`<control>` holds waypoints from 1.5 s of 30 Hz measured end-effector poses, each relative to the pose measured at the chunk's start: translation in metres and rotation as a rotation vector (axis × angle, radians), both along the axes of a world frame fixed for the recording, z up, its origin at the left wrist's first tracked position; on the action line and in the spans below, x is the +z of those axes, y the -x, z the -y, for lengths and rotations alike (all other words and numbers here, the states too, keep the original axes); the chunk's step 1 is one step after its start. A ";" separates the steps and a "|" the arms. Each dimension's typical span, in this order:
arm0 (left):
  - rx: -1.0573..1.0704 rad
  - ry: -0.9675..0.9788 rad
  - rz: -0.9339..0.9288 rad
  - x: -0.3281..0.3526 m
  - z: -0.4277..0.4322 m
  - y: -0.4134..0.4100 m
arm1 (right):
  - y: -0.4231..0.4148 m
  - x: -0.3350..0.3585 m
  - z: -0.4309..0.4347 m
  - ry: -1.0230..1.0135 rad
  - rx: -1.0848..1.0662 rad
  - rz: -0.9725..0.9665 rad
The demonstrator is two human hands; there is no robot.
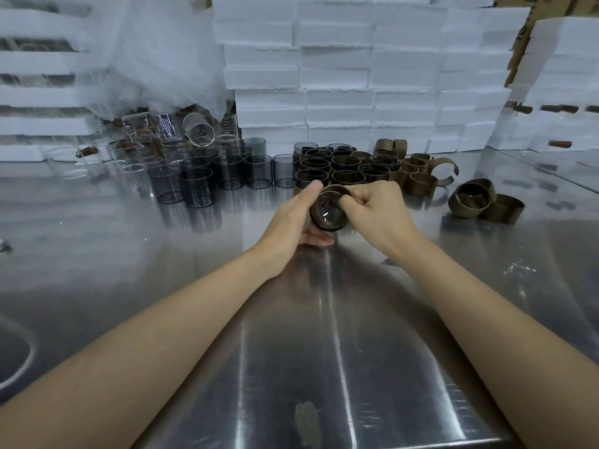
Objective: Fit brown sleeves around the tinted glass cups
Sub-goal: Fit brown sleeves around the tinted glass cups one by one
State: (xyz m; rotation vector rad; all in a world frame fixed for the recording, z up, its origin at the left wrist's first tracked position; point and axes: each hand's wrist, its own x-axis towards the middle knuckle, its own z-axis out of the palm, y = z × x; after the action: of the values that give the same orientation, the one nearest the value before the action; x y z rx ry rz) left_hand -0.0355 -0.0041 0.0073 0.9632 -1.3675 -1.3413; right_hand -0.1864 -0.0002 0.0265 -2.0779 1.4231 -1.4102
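Note:
A tinted glass cup [328, 212] lies on its side between my hands above the steel table, its base toward me, with a brown sleeve [337, 190] around its far end. My left hand [291, 218] cradles the cup from the left, thumb up along its side. My right hand [376, 205] pinches the sleeve's edge at the right. Bare tinted cups [197, 186] stand in a group at the back left. Sleeved cups [343, 168] stand packed together just behind my hands. Loose brown sleeves [473, 197] lie to the right.
Clear glass cups [136, 150] stand and lie at the far left under plastic wrap [155, 53]. Stacked white foam boxes [356, 76] wall off the back. The steel table [324, 335] stretches toward me. A glass rim [19, 358] shows at the left edge.

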 end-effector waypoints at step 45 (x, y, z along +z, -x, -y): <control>-0.198 -0.011 -0.216 0.003 -0.001 -0.012 | 0.014 -0.004 0.008 -0.609 0.480 0.619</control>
State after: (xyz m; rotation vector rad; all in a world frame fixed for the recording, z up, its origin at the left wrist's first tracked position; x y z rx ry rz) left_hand -0.0240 -0.0032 0.0104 0.6807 -1.3155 -1.5537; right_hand -0.2004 -0.0084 0.0220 -1.3090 0.8643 -1.0905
